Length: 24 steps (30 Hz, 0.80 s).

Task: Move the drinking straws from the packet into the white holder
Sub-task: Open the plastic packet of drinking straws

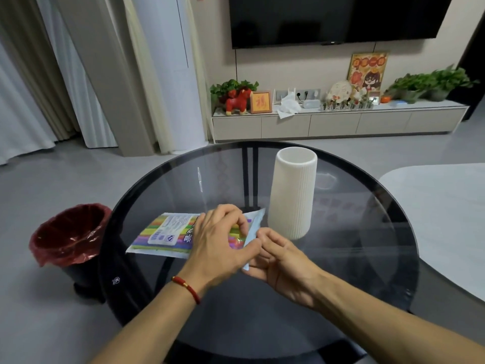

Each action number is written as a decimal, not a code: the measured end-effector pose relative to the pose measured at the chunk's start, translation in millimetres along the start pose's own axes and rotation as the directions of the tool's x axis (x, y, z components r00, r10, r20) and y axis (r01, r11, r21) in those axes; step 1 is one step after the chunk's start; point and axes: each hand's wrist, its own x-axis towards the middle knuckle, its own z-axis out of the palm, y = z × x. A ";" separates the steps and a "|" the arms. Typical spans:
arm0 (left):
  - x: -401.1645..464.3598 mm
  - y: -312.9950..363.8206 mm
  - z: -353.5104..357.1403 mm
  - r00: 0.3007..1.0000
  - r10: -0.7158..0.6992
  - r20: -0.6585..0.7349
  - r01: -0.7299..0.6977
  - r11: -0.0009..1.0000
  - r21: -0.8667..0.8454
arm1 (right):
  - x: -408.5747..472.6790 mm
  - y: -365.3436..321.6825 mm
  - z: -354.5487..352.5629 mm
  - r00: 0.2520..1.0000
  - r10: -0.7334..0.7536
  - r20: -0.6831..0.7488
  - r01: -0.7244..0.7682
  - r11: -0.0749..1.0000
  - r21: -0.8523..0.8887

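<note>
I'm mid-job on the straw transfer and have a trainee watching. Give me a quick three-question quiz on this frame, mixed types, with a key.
1. True or false: the white holder stands upright on the glass table.
2. Multiple choice: where are the straws? A) in the holder B) inside the packet C) scattered on the floor
3. Fill in: both hands work at the packet's ____ end, the one nearest the holder.

Key: 1 true. 2 B; no straw shows above the holder's rim. 3 right; the left hand presses on the packet while the right hand pinches its edge with the fingers.
</note>
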 end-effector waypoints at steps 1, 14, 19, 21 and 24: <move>-0.3 -0.1 0.1 1.000 -0.015 0.002 0.015 1.000 -0.006 | -0.5 0.6 -1.1 1.000 0.004 0.002 -0.004 1.000 -0.010; -7.4 8.9 -3.6 0.995 -0.095 -0.040 0.093 0.995 -0.045 | -6.2 -13.2 4.4 0.999 -0.002 -0.047 -0.005 0.988 -0.157; -6.6 13.2 -3.3 0.988 -0.147 -0.038 0.142 0.985 -0.101 | -8.0 -11.1 3.9 0.999 -0.010 -0.034 0.004 0.986 -0.165; -6.7 14.5 -3.8 0.987 -0.161 -0.019 0.158 0.981 -0.110 | -8.0 -10.8 3.1 0.998 -0.016 -0.053 0.007 0.985 -0.174; -6.4 17.1 -4.8 0.986 -0.166 -0.006 0.163 0.976 -0.144 | -7.5 -12.3 0.7 0.998 -0.027 -0.050 0.018 0.985 -0.170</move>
